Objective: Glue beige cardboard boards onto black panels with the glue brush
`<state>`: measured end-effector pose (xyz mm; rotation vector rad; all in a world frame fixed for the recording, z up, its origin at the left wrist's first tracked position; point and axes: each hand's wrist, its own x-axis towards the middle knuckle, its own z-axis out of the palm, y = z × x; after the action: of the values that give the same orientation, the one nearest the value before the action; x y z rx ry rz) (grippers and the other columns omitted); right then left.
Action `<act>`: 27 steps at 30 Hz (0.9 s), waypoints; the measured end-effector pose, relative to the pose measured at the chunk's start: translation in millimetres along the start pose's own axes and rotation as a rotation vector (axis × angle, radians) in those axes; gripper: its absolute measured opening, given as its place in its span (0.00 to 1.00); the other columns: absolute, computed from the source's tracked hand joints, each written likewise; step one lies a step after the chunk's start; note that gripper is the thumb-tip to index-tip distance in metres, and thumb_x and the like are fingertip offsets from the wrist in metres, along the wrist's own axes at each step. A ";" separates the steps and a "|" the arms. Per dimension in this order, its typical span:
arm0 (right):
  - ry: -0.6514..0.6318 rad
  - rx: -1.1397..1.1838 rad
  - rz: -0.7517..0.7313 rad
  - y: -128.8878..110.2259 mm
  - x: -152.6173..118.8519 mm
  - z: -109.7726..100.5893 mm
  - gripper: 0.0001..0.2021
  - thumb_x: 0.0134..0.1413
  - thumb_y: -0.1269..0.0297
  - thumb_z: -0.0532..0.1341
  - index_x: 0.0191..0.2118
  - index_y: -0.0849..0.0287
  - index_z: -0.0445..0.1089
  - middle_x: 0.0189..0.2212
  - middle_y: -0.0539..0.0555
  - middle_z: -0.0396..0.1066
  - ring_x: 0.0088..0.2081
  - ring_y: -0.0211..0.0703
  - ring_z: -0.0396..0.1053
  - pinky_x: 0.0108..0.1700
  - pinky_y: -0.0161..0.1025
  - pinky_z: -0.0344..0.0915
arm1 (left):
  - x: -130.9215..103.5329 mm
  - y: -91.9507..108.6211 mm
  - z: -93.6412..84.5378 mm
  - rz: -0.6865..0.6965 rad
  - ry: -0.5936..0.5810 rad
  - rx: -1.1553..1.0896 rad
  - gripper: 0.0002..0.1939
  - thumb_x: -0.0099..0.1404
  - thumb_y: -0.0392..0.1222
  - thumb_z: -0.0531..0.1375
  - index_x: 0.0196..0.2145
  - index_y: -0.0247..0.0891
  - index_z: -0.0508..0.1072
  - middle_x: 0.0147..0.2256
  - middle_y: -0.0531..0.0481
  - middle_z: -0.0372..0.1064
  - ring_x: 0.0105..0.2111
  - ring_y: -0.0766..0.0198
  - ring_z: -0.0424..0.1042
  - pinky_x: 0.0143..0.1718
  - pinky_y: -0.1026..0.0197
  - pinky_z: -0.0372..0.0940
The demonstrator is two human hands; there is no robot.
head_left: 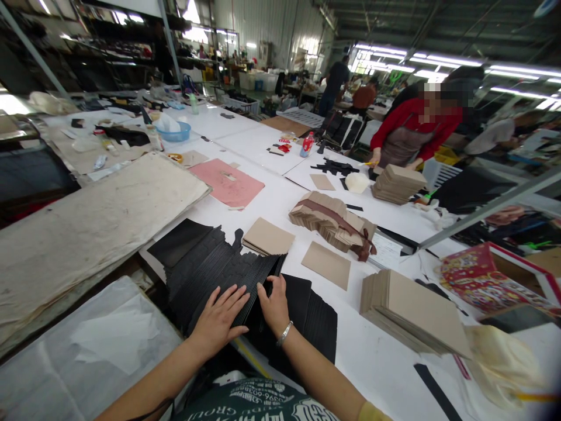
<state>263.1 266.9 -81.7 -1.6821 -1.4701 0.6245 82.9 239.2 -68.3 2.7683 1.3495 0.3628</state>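
Note:
A long fanned row of thin black sheets (pixel 210 263) leans across the table edge in front of me, with uneven top edges. My left hand (pixel 221 320) lies on the near side of the row, fingers spread flat. At the row's right end, my right hand (pixel 275 304) has its thumb and fingers around the edge of a black sheet; part of the grip is hidden. A second overlapping pile of black sheets (pixel 318 310) lies under and right of that wrist. Just behind the row is a small stack of beige boards (pixel 268 235).
Beige board stacks (pixel 416 310) stand on the right, beside a strapped bundle of boards (pixel 328 216) and a red patterned box (pixel 499 275). A pink sheet (pixel 228 182) lies farther back. Across the table, a person in red sleeves (pixel 403 134) handles another board stack (pixel 398 182).

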 end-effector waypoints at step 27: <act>0.000 -0.081 -0.170 6.9 -8.4 -5.5 0.23 0.53 0.75 0.49 0.53 0.53 0.62 0.63 0.53 0.32 0.62 0.51 0.44 0.59 0.48 0.53 | -1.1 -10.3 -2.8 0.026 -0.043 -0.043 0.33 0.60 0.60 0.51 0.60 0.47 0.52 0.59 0.48 0.53 0.59 0.56 0.49 0.59 0.45 0.28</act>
<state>269.7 257.4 -85.4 -1.5963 -1.6374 0.4787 73.7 244.5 -67.2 2.7449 1.2815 0.3273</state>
